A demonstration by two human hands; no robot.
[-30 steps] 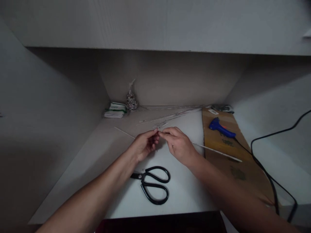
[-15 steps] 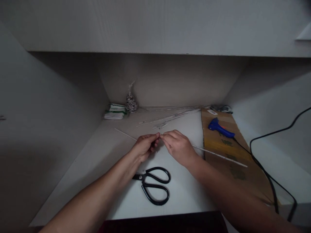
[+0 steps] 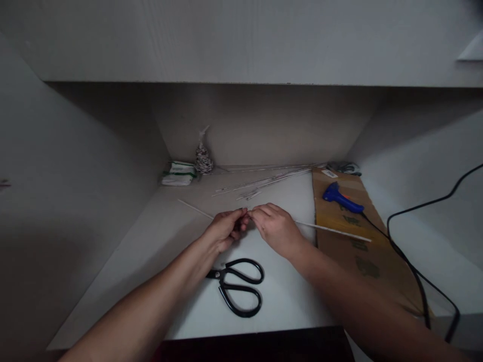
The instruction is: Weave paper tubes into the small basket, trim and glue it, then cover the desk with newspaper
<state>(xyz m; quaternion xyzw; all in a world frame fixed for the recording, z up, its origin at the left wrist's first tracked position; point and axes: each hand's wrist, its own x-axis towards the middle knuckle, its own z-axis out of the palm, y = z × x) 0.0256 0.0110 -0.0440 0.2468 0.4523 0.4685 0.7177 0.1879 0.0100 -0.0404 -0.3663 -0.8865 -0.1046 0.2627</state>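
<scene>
Head view: left hand point(image 3: 225, 230) and right hand point(image 3: 275, 229) meet at desk point(image 3: 287, 296) centre; each grip pinching thin white stick point(image 3: 332, 230), fingertips almost touching, stick low over desk, ends reaching left and right; scissors point(image 3: 239, 287) just near of hands; glue gun point(image 3: 341, 197) on cardboard point(image 3: 372, 266) right; spare sticks point(image 3: 267, 181) far; free room near-left; walls close both sides.

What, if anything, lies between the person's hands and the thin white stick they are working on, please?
Nothing visible does. The left hand and right hand already pinch the thin white stick where they meet. The scissors lie nearer the person, apart from it, and the glue gun rests on the cardboard.
</scene>
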